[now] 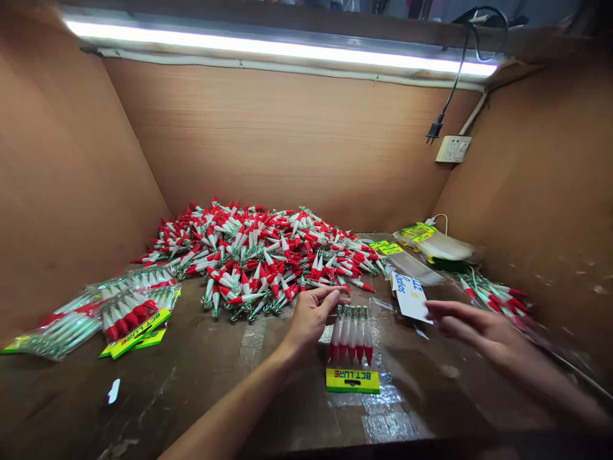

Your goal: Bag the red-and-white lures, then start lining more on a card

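Red-and-white lures lie side by side in a clear packet [352,342] with a yellow BCT LURE header, flat on the brown table in front of me. My left hand [313,313] is at the packet's upper left edge, thumb and fingers pressed together; whether anything is between them is too small to tell. To the right, my right hand [472,326] is blurred by motion, its fingertips at the edge of a white card [410,297] with blue handwriting. Its grip on the card cannot be made out. Behind my left hand rises a large pile of loose lures [258,255].
Filled packets [129,313] lie at the left. Flat clear bags [440,246] with yellow headers are stacked at the back right, with more lures [498,297] nearby. A black plug [434,131] hangs before the back wall. A small white scrap [113,391] lies front left.
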### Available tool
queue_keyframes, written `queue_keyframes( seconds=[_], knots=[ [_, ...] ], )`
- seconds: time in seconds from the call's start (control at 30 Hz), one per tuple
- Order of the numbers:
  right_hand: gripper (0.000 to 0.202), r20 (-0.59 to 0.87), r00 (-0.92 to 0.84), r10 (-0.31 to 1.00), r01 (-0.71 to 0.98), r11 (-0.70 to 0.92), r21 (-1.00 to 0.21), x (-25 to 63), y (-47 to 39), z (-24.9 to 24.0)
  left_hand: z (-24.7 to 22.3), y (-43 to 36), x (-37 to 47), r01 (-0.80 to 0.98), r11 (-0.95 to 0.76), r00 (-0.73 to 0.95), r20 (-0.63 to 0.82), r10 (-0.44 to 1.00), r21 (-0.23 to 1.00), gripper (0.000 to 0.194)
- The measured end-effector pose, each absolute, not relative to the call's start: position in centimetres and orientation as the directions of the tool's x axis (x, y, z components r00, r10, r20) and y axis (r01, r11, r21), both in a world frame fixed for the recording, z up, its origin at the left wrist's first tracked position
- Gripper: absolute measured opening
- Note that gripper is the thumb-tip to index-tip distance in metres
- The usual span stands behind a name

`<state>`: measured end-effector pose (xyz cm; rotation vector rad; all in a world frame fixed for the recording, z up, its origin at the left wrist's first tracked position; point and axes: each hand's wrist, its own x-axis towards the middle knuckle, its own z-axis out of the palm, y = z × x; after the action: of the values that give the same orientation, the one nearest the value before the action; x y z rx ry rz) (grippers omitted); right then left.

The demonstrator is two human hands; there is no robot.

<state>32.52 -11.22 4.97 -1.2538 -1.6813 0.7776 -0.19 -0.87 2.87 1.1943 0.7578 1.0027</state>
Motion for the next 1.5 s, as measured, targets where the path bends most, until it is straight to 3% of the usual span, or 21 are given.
queue_keyframes(
  seconds=[0.03, 0.1, 0.17, 0.27, 0.47, 0.67, 0.77, 0.9, 1.17, 1.33, 1.4, 1.5],
  knots=[
    [0.052, 0.253, -0.255, 0.933, 0.383, 0.338, -0.860, 30.6, -9.6, 4.7, 2.7, -0.8, -0.3, -0.207, 0.052, 0.398, 0.035, 0.917, 0.977, 0.057],
    [0.052, 0.280, -0.384, 0.880, 0.243, 0.389, -0.889, 26.5, -5.9, 4.0, 2.4, -0.6, -0.5, -0.171, 0.034, 0.418, 0.042, 0.907, 0.985, 0.056],
    [0.049, 0.250, -0.467, 0.848, 0.089, 0.326, -0.941, 23.3, -2.7, 3.4, 2.0, -0.1, -1.0, -0.122, 0.017, 0.439, 0.038, 0.898, 0.992, 0.054],
    [0.047, 0.268, -0.481, 0.835, 0.012, 0.311, -0.950, 21.5, -0.5, 2.6, 1.4, 0.9, -1.8, -0.015, -0.027, 0.476, 0.031, 0.879, 1.000, 0.051],
    [0.040, 0.255, -0.445, 0.859, 0.080, 0.322, -0.943, 22.8, -0.5, 0.3, -0.2, 2.5, -2.5, 0.137, -0.131, 0.497, 0.046, 0.867, 0.982, 0.035],
    [0.022, 0.422, -0.374, 0.826, 0.169, 0.508, -0.845, 22.6, 0.0, -1.0, -0.1, 2.9, -2.7, 0.273, -0.292, 0.516, 0.116, 0.849, 0.917, 0.019],
    [0.021, 0.493, -0.382, 0.782, 0.220, 0.595, -0.773, 22.2, -0.3, -1.0, -0.3, 2.9, -2.6, 0.242, -0.302, 0.556, 0.123, 0.822, 0.922, 0.030],
    [0.021, 0.520, -0.430, 0.738, 0.227, 0.645, -0.729, 22.0, -0.5, -1.0, -0.8, 2.3, -2.0, 0.191, -0.336, 0.594, 0.163, 0.788, 0.922, 0.068],
    [0.025, 0.465, -0.434, 0.772, 0.270, 0.603, -0.751, 21.9, -0.1, -1.7, -1.6, 1.9, -1.6, 0.208, -0.403, 0.589, 0.215, 0.779, 0.891, 0.058],
    [0.018, 0.466, -0.487, 0.739, 0.216, 0.619, -0.755, 21.6, 0.8, -2.1, -1.4, 1.7, -1.6, 0.271, -0.434, 0.548, 0.233, 0.803, 0.859, 0.063],
    [0.008, 0.490, -0.488, 0.722, 0.271, 0.659, -0.702, 21.5, 0.7, -2.0, -1.4, 1.7, -1.6, 0.290, -0.431, 0.539, 0.226, 0.812, 0.855, 0.066],
    [0.031, 0.518, -0.477, 0.710, 0.441, 0.703, -0.558, 21.4, -0.1, -1.6, -1.6, 1.7, -1.6, 0.291, -0.426, 0.538, 0.222, 0.813, 0.857, 0.066]
  ],
)
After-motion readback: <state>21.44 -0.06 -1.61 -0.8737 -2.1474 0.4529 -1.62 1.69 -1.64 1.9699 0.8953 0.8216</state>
